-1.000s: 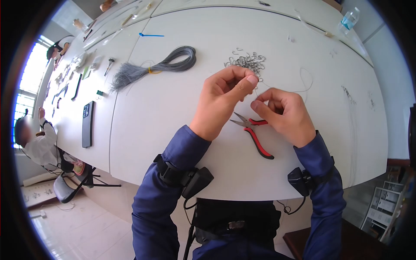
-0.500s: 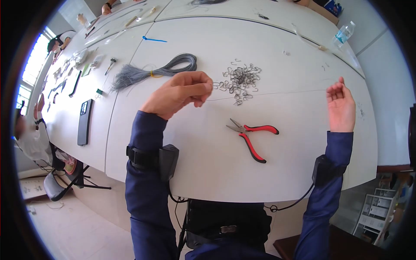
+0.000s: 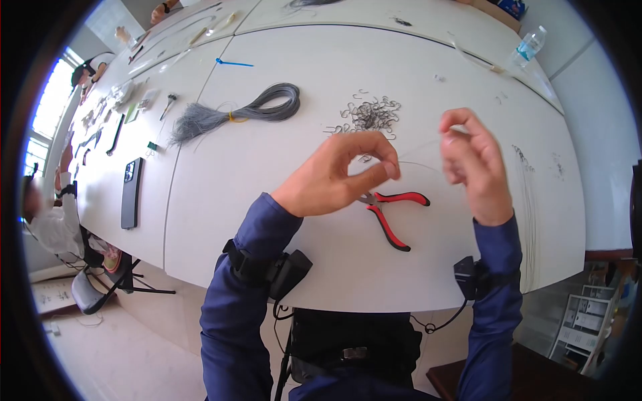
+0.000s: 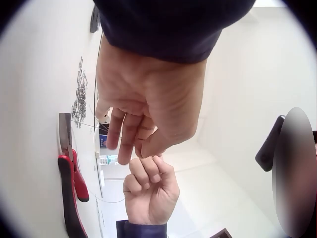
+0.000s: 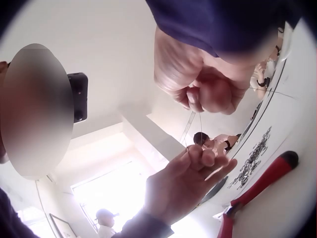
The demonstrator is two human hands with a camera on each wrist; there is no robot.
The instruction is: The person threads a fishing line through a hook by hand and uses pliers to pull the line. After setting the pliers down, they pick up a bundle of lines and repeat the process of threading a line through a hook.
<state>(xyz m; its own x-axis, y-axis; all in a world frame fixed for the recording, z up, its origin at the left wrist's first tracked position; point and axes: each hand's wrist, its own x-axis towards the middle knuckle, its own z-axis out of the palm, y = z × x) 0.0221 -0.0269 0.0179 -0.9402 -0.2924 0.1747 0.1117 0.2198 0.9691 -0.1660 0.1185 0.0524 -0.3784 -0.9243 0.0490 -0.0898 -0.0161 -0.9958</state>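
Note:
My left hand (image 3: 344, 170) is over the middle of the table, thumb and forefinger pinching a thin line (image 3: 421, 164). Whatever else sits at those fingertips is too small to make out. To its right, my right hand (image 3: 476, 167) is raised and slightly blurred, its fingers curled on the same line. Fine strands (image 5: 201, 126) run between both hands in the right wrist view. Behind the left hand lies a pile of small metal hooks (image 3: 376, 113). Below the hands, pliers (image 3: 404, 198) with red and black handles lie spread, their tips partly hidden by the left hand.
A bundle of grey line (image 3: 267, 107), tied with a yellow band, lies at the left, near a blue cable tie (image 3: 234, 63). Further left is a black phone (image 3: 132, 194). Strands with hooks (image 3: 527, 200) lie along the right side. A water bottle (image 3: 529, 45) stands at the far right.
The hands were close together, then moved wide apart with the line drawn out between them. Now they have come nearer again, the left hand moving right and the right hand left.

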